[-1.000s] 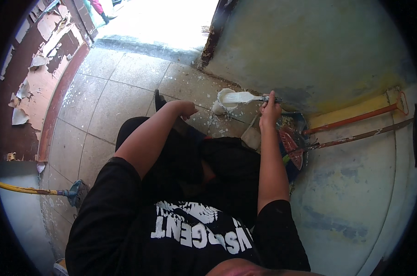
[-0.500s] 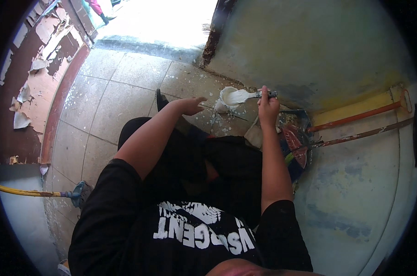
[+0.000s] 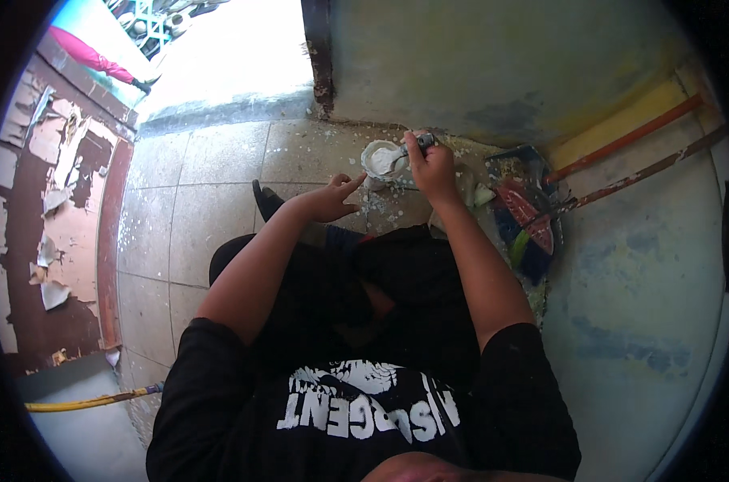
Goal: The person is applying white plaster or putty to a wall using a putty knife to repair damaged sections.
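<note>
My right hand is closed around the grey handle of a paintbrush. Its white-coated head dips into the mouth of a small pale tub holding white paint. The tub stands on the tiled floor in front of me, its rim smeared white. Just to the left of it is my left hand, empty, with fingers apart and the index fingertip close to the tub's rim; whether it touches I cannot tell.
Paint spots dot the tiles. At right, a dark blue tray-like thing and a red fan-shaped piece lie beside an orange pole along the wall. A peeling door stands left; beyond the doorway shows a person's pink-clad leg.
The brush has gone from lying level across the tub's mouth to tilting down into it. My left hand has come nearer the tub, fingers spreading. The whole view has shifted.
</note>
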Available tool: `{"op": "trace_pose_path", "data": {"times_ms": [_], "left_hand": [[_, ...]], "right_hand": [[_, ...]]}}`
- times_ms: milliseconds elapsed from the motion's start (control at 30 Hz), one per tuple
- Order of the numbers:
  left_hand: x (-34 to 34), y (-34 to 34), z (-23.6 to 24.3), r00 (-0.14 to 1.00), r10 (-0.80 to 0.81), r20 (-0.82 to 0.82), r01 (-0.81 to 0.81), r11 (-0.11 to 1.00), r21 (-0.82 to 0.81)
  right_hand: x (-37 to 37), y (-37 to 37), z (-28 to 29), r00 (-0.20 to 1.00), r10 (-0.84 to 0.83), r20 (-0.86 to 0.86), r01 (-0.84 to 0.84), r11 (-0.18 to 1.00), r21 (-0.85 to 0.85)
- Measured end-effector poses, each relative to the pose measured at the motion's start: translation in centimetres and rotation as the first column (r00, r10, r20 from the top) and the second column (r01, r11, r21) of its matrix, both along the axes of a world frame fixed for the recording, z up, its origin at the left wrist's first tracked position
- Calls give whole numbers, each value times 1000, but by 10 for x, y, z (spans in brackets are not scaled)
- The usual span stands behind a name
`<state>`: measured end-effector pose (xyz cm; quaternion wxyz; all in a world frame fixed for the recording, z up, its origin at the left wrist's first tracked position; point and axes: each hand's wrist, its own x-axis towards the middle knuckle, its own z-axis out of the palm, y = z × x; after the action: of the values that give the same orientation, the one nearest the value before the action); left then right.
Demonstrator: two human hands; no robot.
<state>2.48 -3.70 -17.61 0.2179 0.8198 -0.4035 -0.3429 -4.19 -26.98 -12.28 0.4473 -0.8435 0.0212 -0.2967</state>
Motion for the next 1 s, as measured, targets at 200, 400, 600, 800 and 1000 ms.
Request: {"op": "trace_pose_path", "data": {"times_ms": [200,400,600,800,1000], "left_hand": [[0,-3,-3,1000,-5,-24,5,1000,23],[1,-4,-3,999,-16,-45,16,1000,-2],[3,-4,-2,999,-1,-44,1,1000,3],[4,-1,-6,998,5,-62,-9,997,-74],[5,0,-8,1000,18,1,-18,997,-72]], "right_hand": [[7,-5,-6,1000,-24,-3,25,992,121],[13,-16,-22,978,-61,-199,105,970,218],[15,-20,-25,985,-24,-171,70,961,269],[13,-21,-23,981,51,-186,23,927,374],[11,-18,-16,976,131,-173,-48,908,416]]}}
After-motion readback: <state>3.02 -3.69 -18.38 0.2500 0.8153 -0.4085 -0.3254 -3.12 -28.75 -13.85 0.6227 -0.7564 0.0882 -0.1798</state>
